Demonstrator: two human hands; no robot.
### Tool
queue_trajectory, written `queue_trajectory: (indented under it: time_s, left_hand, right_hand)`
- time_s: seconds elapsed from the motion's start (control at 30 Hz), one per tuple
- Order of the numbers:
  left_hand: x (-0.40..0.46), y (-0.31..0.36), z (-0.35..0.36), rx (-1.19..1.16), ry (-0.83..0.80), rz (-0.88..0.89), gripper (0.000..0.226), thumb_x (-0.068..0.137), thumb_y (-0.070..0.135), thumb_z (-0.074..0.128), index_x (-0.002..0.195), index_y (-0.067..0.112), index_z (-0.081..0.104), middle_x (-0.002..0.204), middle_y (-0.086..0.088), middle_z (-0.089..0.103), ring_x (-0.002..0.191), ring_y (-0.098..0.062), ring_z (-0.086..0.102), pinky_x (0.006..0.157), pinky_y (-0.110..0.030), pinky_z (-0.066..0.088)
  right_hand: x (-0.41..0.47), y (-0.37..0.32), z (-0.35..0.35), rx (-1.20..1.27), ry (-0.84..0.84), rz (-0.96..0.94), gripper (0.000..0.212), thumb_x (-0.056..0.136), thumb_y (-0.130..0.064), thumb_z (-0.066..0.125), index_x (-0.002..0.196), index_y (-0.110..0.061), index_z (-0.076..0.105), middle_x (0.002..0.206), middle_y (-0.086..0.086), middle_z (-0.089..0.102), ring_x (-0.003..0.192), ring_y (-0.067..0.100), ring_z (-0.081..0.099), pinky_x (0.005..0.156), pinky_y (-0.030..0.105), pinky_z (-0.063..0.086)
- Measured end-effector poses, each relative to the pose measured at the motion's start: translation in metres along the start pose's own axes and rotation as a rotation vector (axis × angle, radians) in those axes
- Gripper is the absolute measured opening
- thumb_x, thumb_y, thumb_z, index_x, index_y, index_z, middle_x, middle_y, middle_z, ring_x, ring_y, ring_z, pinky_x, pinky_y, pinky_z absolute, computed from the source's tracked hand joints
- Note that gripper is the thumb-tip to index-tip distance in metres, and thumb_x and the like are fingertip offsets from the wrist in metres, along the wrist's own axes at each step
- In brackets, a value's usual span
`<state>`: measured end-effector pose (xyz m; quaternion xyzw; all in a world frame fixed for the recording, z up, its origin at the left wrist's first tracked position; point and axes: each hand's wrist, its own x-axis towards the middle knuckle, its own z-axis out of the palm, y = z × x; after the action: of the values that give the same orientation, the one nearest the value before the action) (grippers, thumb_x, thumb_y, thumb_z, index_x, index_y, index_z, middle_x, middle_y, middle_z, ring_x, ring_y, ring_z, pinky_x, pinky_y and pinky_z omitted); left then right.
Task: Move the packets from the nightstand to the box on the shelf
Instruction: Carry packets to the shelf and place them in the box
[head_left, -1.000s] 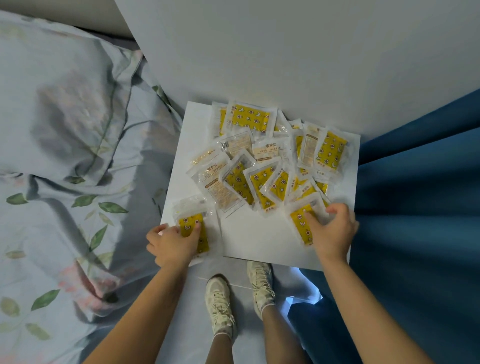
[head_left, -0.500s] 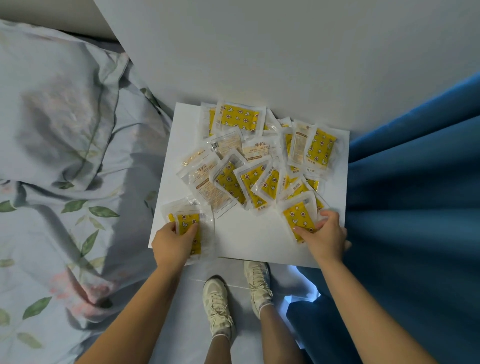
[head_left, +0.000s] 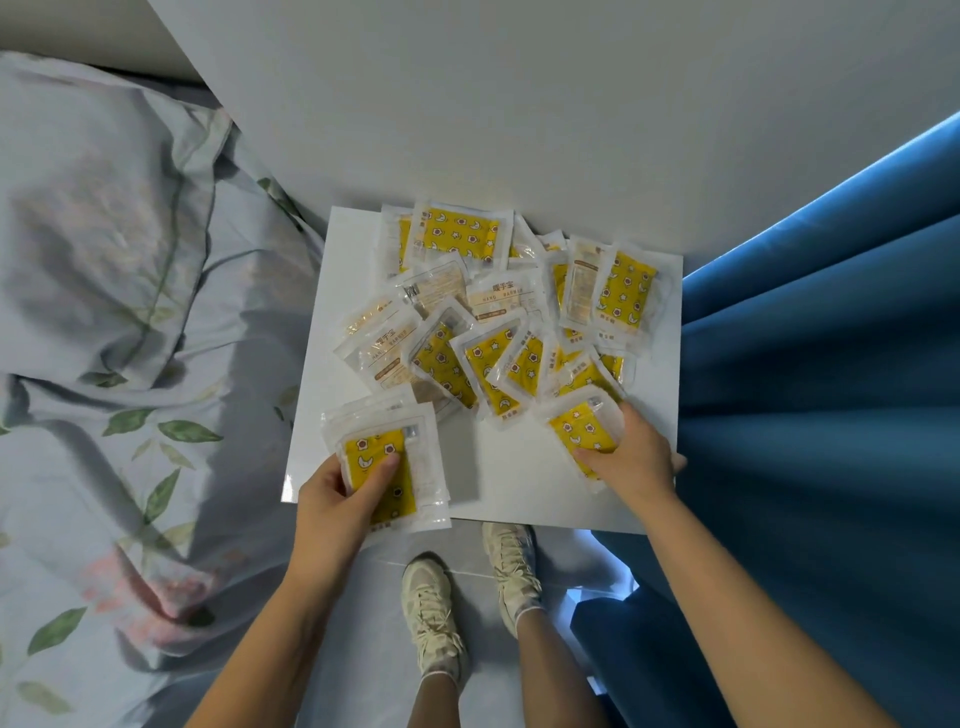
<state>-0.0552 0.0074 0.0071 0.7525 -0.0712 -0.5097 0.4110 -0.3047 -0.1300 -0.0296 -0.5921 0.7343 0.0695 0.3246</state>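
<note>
Your left hand (head_left: 340, 496) holds a small stack of hand-warmer packets (head_left: 387, 467) at the near left corner of the nightstand (head_left: 519, 478), thumb pressed on the yellow top one and fingers curled under. Your right hand (head_left: 636, 457) pinches a single yellow packet (head_left: 584, 431) at the near edge of the heap (head_left: 514, 317), which covers the middle and far part of the white surface up to the wall (head_left: 519, 104).

The stack is the weak point. The wrappers look slick and the layers are already fanned out of line, so if your left grip slackens as you turn away, I'd expect the lower ones to slide out and drop to the floor by your shoes (head_left: 467, 597). The right-hand packet lies partly under its neighbours; pulling it fast could drag those toward the near edge or off the side by the blue curtain (head_left: 831, 415). Packets at the back lean on the wall and on each other, so disturbing the heap may make them slip.

Counted: two hands, each gripping packets. The left stack shows at least three layers; the exact number is hidden. One packet in the right hand. The heap holds roughly fifteen to eighteen, overlapped too much for a firm count. The box and shelf are not in view.
</note>
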Motion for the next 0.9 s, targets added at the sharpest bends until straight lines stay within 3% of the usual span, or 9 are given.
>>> queue_trajectory:
  time_s: [0.1, 0.2, 0.3, 0.4, 0.53, 0.63, 0.77, 0.9]
  left_hand:
    - [0.001, 0.0, 0.007, -0.039, -0.027, -0.022, 0.021, 0.083, 0.026, 0.069, 0.101, 0.016, 0.069, 0.096, 0.0, 0.076, 0.087, -0.019, 0.074, 0.078, -0.037, 0.06]
    - [0.0, -0.002, 0.012, -0.05, -0.038, -0.025, 0.019, 0.083, 0.027, 0.068, 0.1, 0.018, 0.069, 0.094, 0.003, 0.077, 0.087, -0.019, 0.074, 0.079, -0.037, 0.059]
    - [-0.002, -0.005, 0.016, -0.058, -0.043, -0.025, 0.016, 0.084, 0.025, 0.068, 0.099, 0.018, 0.069, 0.093, 0.004, 0.077, 0.087, -0.019, 0.074, 0.078, -0.036, 0.059]
    - [-0.002, -0.008, 0.019, -0.054, -0.041, -0.022, 0.014, 0.085, 0.024, 0.068, 0.097, 0.018, 0.069, 0.092, 0.003, 0.077, 0.086, -0.02, 0.074, 0.076, -0.034, 0.06]
    - [0.0, -0.008, 0.025, -0.067, -0.058, -0.026, 0.015, 0.085, 0.024, 0.067, 0.099, 0.018, 0.069, 0.093, 0.003, 0.077, 0.086, -0.019, 0.074, 0.075, -0.032, 0.06]
    - [0.0, -0.006, 0.027, -0.072, -0.071, -0.027, 0.019, 0.084, 0.026, 0.067, 0.101, 0.017, 0.068, 0.096, 0.002, 0.076, 0.088, -0.02, 0.074, 0.077, -0.035, 0.06]
    - [0.001, -0.004, 0.029, -0.091, -0.071, -0.037, 0.022, 0.083, 0.028, 0.067, 0.102, 0.018, 0.068, 0.1, -0.001, 0.076, 0.091, -0.022, 0.073, 0.082, -0.04, 0.058]
    - [0.0, 0.001, 0.029, -0.081, -0.068, -0.024, 0.02, 0.084, 0.031, 0.066, 0.102, 0.023, 0.068, 0.098, 0.004, 0.076, 0.09, -0.018, 0.073, 0.081, -0.036, 0.059]
  right_hand:
    - [0.009, 0.003, -0.001, 0.018, 0.077, -0.038, 0.042, 0.071, -0.041, 0.082, 0.1, -0.018, 0.064, 0.115, 0.002, 0.058, 0.113, 0.03, 0.05, 0.087, 0.041, 0.031]
    - [0.016, 0.002, -0.002, -0.011, 0.098, -0.096, 0.056, 0.066, -0.04, 0.086, 0.115, -0.022, 0.065, 0.145, -0.002, 0.036, 0.132, 0.027, 0.029, 0.101, 0.046, 0.027]
    - [0.019, -0.002, -0.001, -0.112, 0.08, -0.137, 0.072, 0.069, -0.041, 0.084, 0.134, -0.03, 0.054, 0.153, -0.001, 0.032, 0.142, 0.026, 0.021, 0.106, 0.048, 0.023]
    - [0.014, -0.003, 0.007, -0.145, 0.133, -0.137, 0.065, 0.073, -0.038, 0.081, 0.13, -0.021, 0.056, 0.156, 0.0, 0.033, 0.147, 0.024, 0.018, 0.11, 0.05, 0.017]
    - [0.009, 0.0, 0.017, -0.151, 0.212, -0.156, 0.049, 0.075, -0.032, 0.08, 0.116, -0.015, 0.061, 0.142, 0.003, 0.049, 0.137, 0.022, 0.037, 0.11, 0.05, 0.016]
    - [0.008, -0.001, 0.018, -0.144, 0.253, -0.178, 0.044, 0.073, -0.03, 0.082, 0.109, -0.013, 0.063, 0.125, 0.004, 0.055, 0.121, 0.024, 0.049, 0.108, 0.048, 0.024]
    - [0.012, -0.006, 0.006, 0.021, 0.155, -0.209, 0.046, 0.071, -0.023, 0.085, 0.106, -0.005, 0.062, 0.118, 0.01, 0.053, 0.11, 0.028, 0.053, 0.094, 0.037, 0.047]
    - [0.012, -0.007, -0.009, 0.096, -0.034, -0.264, 0.047, 0.072, -0.023, 0.085, 0.111, -0.008, 0.062, 0.111, 0.01, 0.065, 0.101, 0.026, 0.062, 0.082, 0.032, 0.05]
